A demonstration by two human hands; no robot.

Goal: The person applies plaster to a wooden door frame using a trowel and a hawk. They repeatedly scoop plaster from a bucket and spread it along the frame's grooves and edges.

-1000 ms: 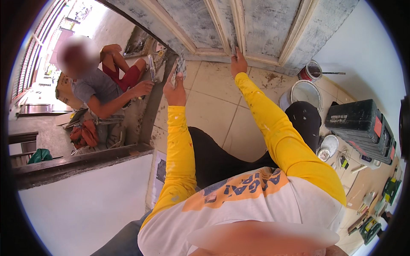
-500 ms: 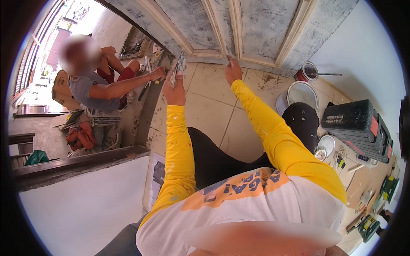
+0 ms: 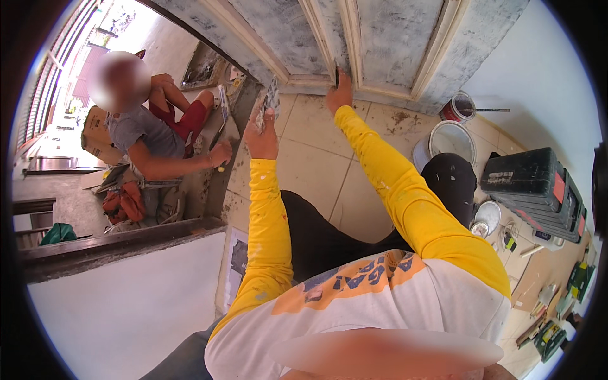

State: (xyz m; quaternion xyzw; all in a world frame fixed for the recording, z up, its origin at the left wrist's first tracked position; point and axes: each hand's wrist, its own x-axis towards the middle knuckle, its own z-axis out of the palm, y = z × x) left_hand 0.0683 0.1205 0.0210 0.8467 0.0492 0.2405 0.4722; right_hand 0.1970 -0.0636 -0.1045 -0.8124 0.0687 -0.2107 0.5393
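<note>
While L hand (image 3: 261, 136) pinches a smeared blade (image 3: 271, 99) near btm left corner of the door (image 3: 394, 41), R hand (image 3: 340, 94) grips a small dark tool (image 3: 336, 69), contact unclear, at btm-edge trim (image 3: 310, 80); prob. smoothing it, so next stroke needs light, even pressure.

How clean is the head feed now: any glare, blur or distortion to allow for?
Head view: daylight glare washes out the upper left, behind the co-worker, whose head is blurred over; also in the head view, the fisheye leaves black corners and skews the door, while the left hand and right hand look fairly sharp.
</note>
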